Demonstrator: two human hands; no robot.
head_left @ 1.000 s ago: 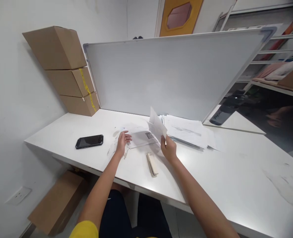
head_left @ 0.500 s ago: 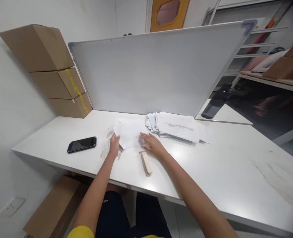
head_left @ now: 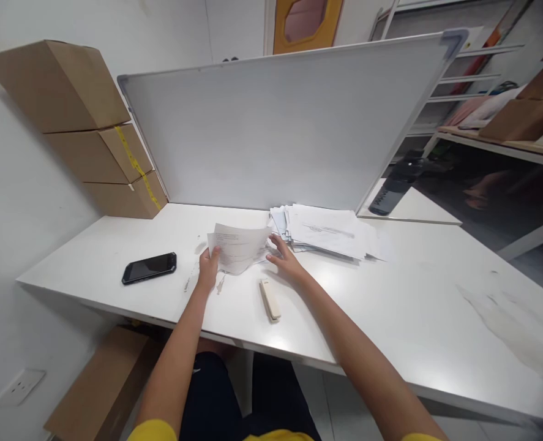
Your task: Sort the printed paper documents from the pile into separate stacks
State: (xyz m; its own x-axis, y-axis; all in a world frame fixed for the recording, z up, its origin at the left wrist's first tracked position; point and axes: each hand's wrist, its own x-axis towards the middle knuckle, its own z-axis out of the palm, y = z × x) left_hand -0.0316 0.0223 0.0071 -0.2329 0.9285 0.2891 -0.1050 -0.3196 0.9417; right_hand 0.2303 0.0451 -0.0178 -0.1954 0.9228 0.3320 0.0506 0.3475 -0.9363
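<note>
My left hand (head_left: 209, 267) is closed on the left edge of some printed paper sheets (head_left: 240, 248), thumb on top. The sheets are raised off the table and bend in the middle. At their right edge is my right hand (head_left: 286, 262), its thumb and fingers apart; whether it touches the paper I cannot tell. A cream stapler (head_left: 270, 300) lies on the table just below the sheets. Beyond my right hand a loose pile of papers (head_left: 326, 229) rests against the foot of the whiteboard.
A black phone (head_left: 149, 268) lies on the white table (head_left: 390, 318) at left. Stacked cardboard boxes (head_left: 87, 92) stand behind it by the wall. A whiteboard (head_left: 271, 135) closes off the back. A dark bottle (head_left: 390, 195) stands at the right rear.
The sheets have been lifted and now curve, with their print facing me. My right hand has moved slightly right and up, its fingers spreading from the paper. My left hand keeps its hold.
</note>
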